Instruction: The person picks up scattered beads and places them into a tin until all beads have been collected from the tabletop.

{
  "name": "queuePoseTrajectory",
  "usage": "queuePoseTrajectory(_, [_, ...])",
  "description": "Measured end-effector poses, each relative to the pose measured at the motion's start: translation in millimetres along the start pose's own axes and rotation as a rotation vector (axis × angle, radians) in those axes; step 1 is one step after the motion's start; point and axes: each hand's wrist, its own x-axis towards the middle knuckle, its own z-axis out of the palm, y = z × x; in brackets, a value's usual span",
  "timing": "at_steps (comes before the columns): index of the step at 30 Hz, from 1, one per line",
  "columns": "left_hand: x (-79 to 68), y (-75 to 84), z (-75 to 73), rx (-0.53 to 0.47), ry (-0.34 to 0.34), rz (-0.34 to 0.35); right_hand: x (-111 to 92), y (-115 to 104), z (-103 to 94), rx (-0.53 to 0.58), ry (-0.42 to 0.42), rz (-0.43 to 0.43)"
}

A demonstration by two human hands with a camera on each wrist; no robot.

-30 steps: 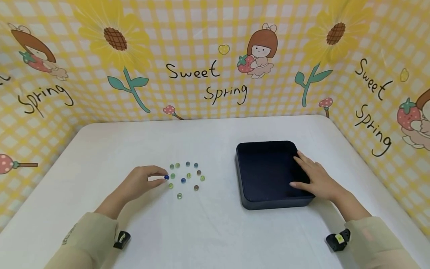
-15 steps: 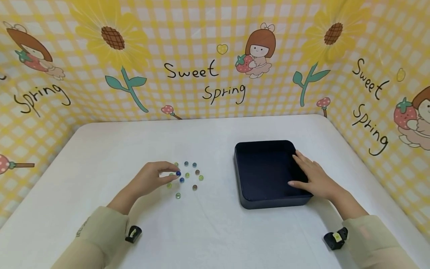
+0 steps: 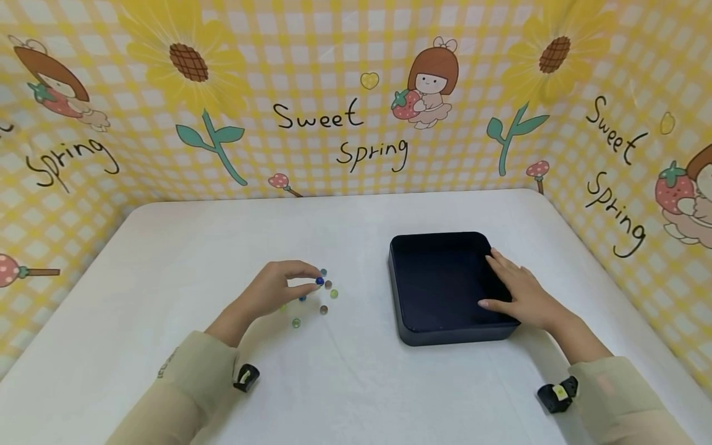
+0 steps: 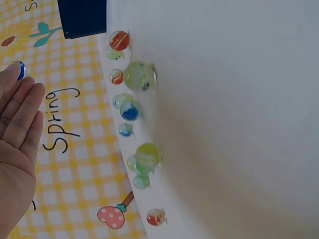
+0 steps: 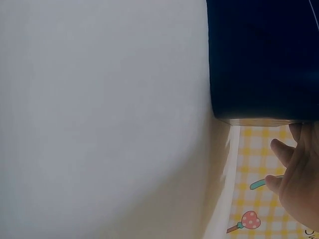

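Observation:
Between thumb and fingertips, my left hand point(image 3: 272, 287) pinches a dark blue glass marble point(image 3: 319, 281), also partly visible as a blue marble point(image 4: 21, 70) at the left of the left wrist view. Beneath and around this hand several marbles lie on the white table, among them a yellow-green marble point(image 3: 334, 294), a brownish marble point(image 3: 324, 310) and a pale green marble point(image 3: 296, 322). My hand hides some of the others. On the right, my right hand point(image 3: 525, 300) holds the side of a dark navy open box point(image 3: 453, 337), thumb over its rim and other fingers along the outside.
The white tabletop point(image 3: 345, 383) stretches between the marbles and the box. A yellow checked cloth point(image 3: 311, 55) with flowers and cartoon figures stands behind and at both sides. Each wrist has a small black camera; one camera point(image 3: 246, 377) is on the left.
My left hand has moved to the right over the marbles with the blue marble pinched in its fingertips. The right hand and the box have stayed in place.

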Motion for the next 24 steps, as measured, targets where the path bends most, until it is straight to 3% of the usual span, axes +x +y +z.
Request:
queuePoseTrajectory(11, [16.3,11.8,15.6,-0.068,-0.038,-0.011,-1,-1,-1.8,0.009,-0.004,0.002])
queuePoseTrajectory(24, [27.4,21.7,31.6,-0.141,-0.036,0.003,-1,0,-0.8,0.019,0.001,-0.008])
